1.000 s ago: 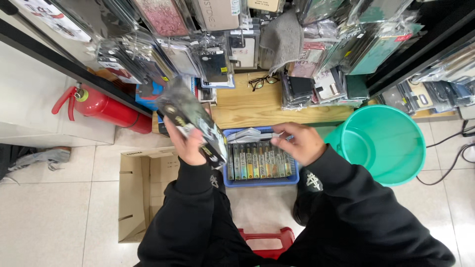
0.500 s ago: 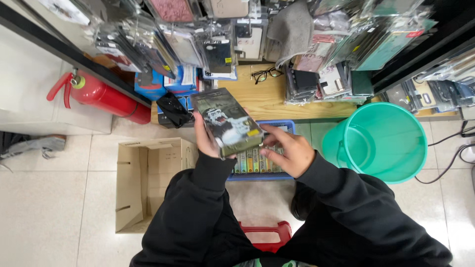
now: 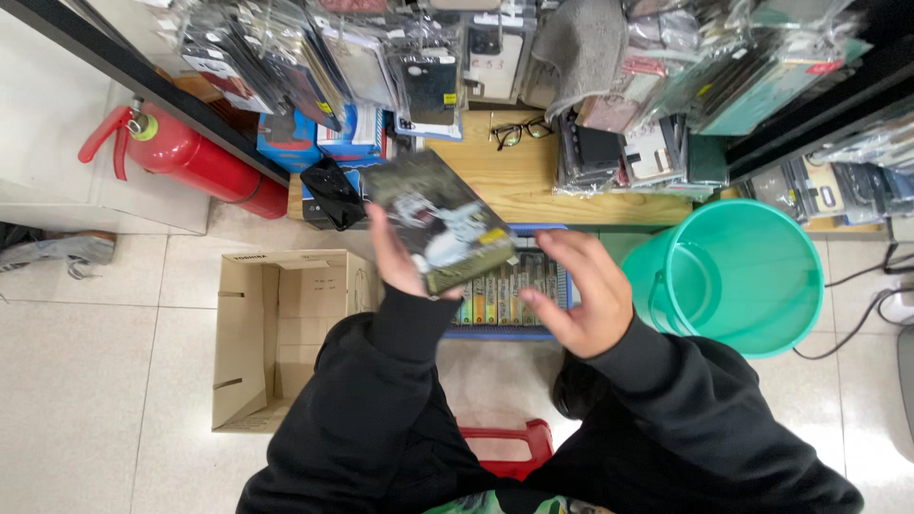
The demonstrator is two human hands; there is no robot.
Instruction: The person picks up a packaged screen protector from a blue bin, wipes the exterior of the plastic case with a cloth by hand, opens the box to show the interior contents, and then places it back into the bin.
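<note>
My left hand (image 3: 398, 259) holds up a flat dark package (image 3: 440, 220) with a pale picture and a small yellow patch on its face. It is tilted, its face turned up toward me. My right hand (image 3: 581, 293) hovers just to the right of the package with the fingers spread and nothing in it. Under both hands stands a blue basket (image 3: 508, 331) packed with a row of upright small packages (image 3: 506, 289). Both arms are in black sleeves.
An open cardboard box (image 3: 278, 335) sits on the tiled floor at my left, a green plastic bucket (image 3: 738, 276) at my right. A red fire extinguisher (image 3: 187, 155) lies by the wall. Hanging packaged goods (image 3: 428, 67) and glasses (image 3: 514, 133) on a wooden shelf fill the back. A red stool (image 3: 512, 444) is under me.
My left hand has lifted the package and turned its face up. My right hand has come off the basket and now hangs free beside the package.
</note>
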